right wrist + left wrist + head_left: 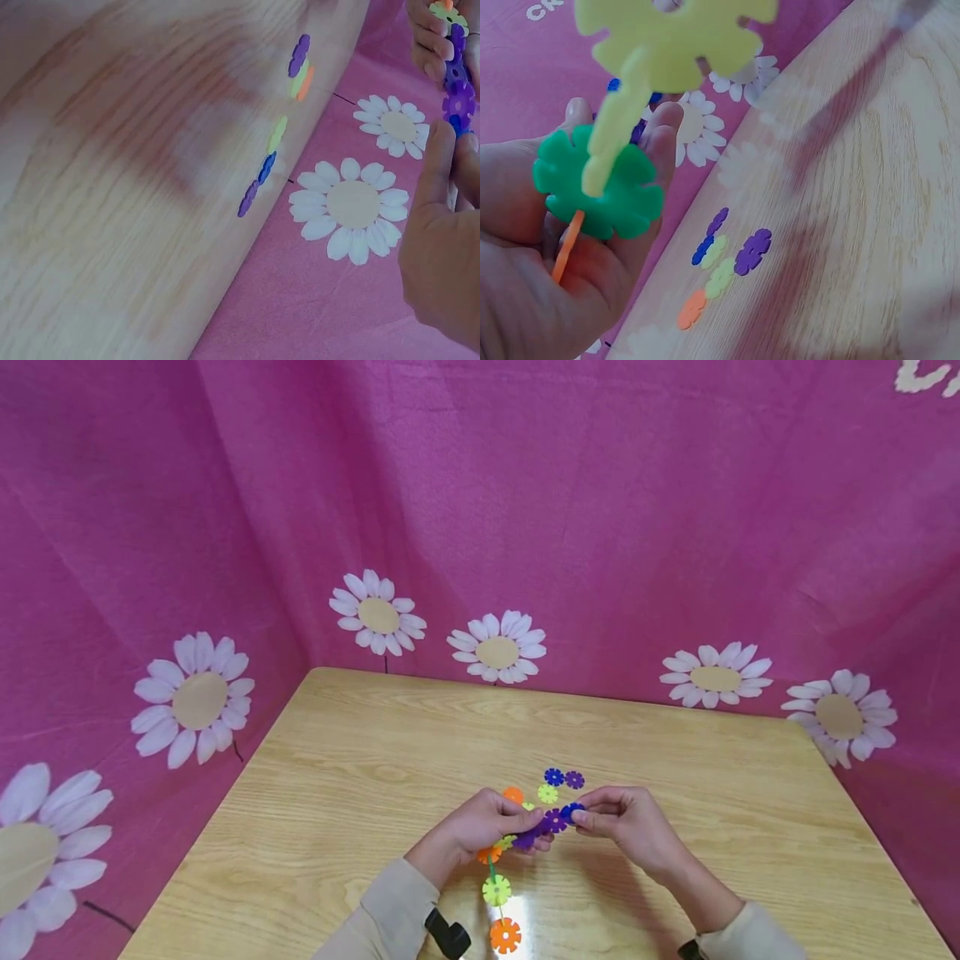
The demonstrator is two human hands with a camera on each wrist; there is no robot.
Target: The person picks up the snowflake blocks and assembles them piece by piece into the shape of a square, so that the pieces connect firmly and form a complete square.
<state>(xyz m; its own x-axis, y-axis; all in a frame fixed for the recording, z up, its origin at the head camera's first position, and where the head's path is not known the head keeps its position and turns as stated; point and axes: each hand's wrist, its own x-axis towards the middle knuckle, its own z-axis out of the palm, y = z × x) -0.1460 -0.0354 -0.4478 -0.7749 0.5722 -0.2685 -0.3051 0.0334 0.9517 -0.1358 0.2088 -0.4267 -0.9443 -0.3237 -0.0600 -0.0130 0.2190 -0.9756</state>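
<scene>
"Hanging nearest the viewer, an orange disc (506, 935) is ending the chain (525, 840) of slotted discs, with a yellow-green disc (497, 891) following just above it. What is the left hand (480, 820) doing?"

"It is grasping the chain along its middle, while purple discs (555, 820) are projecting from it toward the other hand."

"And the right hand (641, 831)?"

"It is pinching a blue disc (573, 812) at the chain's opposite end (whether the slots are fully meshing, the views are not revealing)."

"Which step is being illustrated?"

"Judging by the pose, the hands are seating the blue disc against its purple neighbour. The next move is probably calling for aligned slots and a firm push, with the left hand bracing the chain."

"What is lying beyond?"

"In the left wrist view, six loose discs (721, 278) are lying on the tabletop (322, 793), some touching; farther back, a pink cloth (562, 527) is displaying white daisies (498, 652)."
</scene>
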